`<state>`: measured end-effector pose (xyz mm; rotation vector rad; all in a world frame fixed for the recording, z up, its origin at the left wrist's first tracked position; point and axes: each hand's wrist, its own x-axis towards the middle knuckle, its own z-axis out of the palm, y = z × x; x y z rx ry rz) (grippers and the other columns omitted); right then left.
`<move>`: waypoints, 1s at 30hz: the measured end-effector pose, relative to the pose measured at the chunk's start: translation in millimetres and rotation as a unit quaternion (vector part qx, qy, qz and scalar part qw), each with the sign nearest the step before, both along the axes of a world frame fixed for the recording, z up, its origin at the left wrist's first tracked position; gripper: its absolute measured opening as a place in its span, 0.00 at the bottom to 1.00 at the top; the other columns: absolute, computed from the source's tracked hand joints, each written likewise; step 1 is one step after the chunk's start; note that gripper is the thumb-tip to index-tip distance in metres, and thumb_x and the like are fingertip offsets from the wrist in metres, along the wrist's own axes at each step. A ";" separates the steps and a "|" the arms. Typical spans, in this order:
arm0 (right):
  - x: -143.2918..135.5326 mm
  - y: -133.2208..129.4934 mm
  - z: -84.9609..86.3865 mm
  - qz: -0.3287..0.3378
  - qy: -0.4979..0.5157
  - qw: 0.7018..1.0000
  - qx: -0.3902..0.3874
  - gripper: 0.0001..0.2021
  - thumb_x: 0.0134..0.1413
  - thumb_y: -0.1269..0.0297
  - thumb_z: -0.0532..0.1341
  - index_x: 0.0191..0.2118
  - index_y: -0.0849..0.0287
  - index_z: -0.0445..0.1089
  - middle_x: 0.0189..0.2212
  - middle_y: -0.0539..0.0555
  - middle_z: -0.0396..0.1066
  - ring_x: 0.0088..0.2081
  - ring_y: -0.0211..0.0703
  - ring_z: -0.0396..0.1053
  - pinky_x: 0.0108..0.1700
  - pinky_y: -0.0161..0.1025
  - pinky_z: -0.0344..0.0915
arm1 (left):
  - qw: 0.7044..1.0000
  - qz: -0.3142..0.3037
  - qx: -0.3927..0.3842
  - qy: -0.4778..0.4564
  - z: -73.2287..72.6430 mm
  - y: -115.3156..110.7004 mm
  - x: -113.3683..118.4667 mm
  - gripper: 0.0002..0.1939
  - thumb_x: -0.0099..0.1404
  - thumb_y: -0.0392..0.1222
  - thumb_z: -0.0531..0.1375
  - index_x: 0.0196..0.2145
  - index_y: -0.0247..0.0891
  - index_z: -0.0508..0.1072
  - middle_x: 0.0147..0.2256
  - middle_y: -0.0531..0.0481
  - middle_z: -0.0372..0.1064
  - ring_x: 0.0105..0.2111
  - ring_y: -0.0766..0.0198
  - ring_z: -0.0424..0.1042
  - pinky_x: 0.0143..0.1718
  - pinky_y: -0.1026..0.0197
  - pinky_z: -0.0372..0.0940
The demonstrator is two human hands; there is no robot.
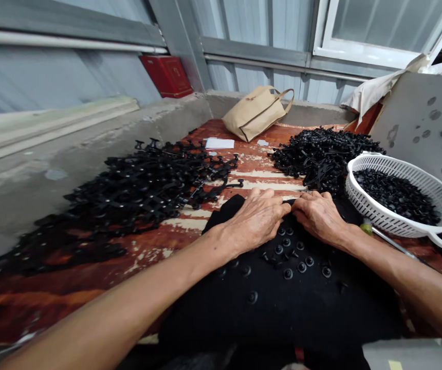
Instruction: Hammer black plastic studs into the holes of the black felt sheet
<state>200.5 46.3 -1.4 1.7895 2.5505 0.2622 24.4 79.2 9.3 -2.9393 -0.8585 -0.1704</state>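
Observation:
My left hand (256, 218) and my right hand (318, 216) meet at the far edge of a black cloth (301, 313) spread in front of me. Both sets of fingers are closed in a pinch, the fingertips almost touching. Whatever lies between them is hidden or too small to name. On the cloth, just nearer to me than the hands, are several small round black plastic pieces (301, 267) with raised centres. A large heap of black parts with knob-like ends (140, 187) spreads to the left. Beyond my right hand is another pile of black parts (321, 154).
To the right, a white plastic basket (394, 216) holds many small black pieces. A tool with a metal shaft (392, 241) lies beside it. At the back are a tan bag (257, 110), white paper (220, 143) and a red box (169, 76). A grey panel (429, 108) stands right.

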 end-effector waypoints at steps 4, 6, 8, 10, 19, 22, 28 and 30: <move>0.2 4.4 -0.9 -0.035 -0.006 0.999 0.015 0.14 0.63 0.61 0.61 0.52 0.60 0.68 0.50 0.57 0.70 0.46 0.48 0.72 0.46 0.50 0.71 | 0.999 -0.010 0.029 0.012 0.1 1.3 0.4 0.09 0.62 0.29 0.53 0.31 0.36 0.72 0.30 0.46 0.70 0.37 0.55 0.66 0.39 0.52 0.56; -0.6 7.0 -1.8 -0.046 -0.006 0.999 0.022 0.15 0.63 0.61 0.61 0.52 0.60 0.68 0.50 0.57 0.70 0.46 0.48 0.71 0.46 0.51 0.71 | 0.998 -0.020 0.060 0.002 -1.5 2.8 3.1 0.10 0.62 0.29 0.52 0.31 0.36 0.72 0.31 0.45 0.71 0.37 0.55 0.66 0.40 0.51 0.57; -0.9 8.0 -2.7 -0.043 -0.004 0.999 0.023 0.15 0.63 0.61 0.61 0.52 0.60 0.68 0.50 0.57 0.70 0.46 0.48 0.71 0.46 0.51 0.71 | 0.996 -0.031 0.078 -0.006 -3.1 4.4 6.1 0.10 0.62 0.28 0.52 0.32 0.36 0.72 0.33 0.44 0.71 0.38 0.55 0.66 0.42 0.50 0.57; 0.3 6.6 -3.3 -0.031 0.002 0.999 0.019 0.15 0.63 0.61 0.61 0.52 0.60 0.68 0.50 0.57 0.70 0.46 0.48 0.72 0.46 0.51 0.71 | 0.997 -0.041 0.069 -0.003 -3.3 5.1 7.8 0.10 0.62 0.28 0.52 0.32 0.36 0.73 0.34 0.44 0.71 0.38 0.54 0.67 0.43 0.49 0.57; 10.6 -11.0 -0.5 0.009 0.061 0.998 0.012 0.09 0.63 0.62 0.60 0.46 0.60 0.71 0.44 0.54 0.72 0.46 0.48 0.70 0.48 0.51 0.67 | 0.998 0.017 -0.004 -0.054 7.9 14.9 0.2 0.11 0.65 0.33 0.53 0.36 0.38 0.75 0.35 0.47 0.74 0.39 0.56 0.69 0.43 0.52 0.60; 6.2 -13.6 -1.4 0.018 0.070 0.997 0.008 0.07 0.63 0.64 0.59 0.41 0.60 0.72 0.41 0.53 0.72 0.46 0.49 0.68 0.47 0.50 0.64 | 0.997 0.040 0.006 -0.069 5.7 23.7 4.9 0.12 0.65 0.35 0.53 0.38 0.38 0.76 0.37 0.45 0.75 0.41 0.55 0.69 0.44 0.53 0.60; 2.9 -15.5 -1.6 0.012 0.062 0.998 -0.008 0.06 0.63 0.63 0.59 0.40 0.60 0.71 0.37 0.51 0.72 0.42 0.46 0.70 0.46 0.48 0.65 | 0.998 0.026 -0.061 -0.021 8.4 33.8 22.0 0.09 0.58 0.32 0.55 0.31 0.38 0.75 0.29 0.48 0.72 0.31 0.60 0.68 0.34 0.60 0.58; 2.2 -16.3 0.0 0.005 0.058 0.998 -0.013 0.07 0.63 0.63 0.60 0.40 0.61 0.71 0.37 0.51 0.72 0.41 0.45 0.71 0.45 0.49 0.67 | 0.995 0.015 -0.100 -0.010 10.1 38.8 25.3 0.09 0.56 0.31 0.54 0.29 0.38 0.74 0.26 0.51 0.70 0.27 0.63 0.65 0.29 0.62 0.54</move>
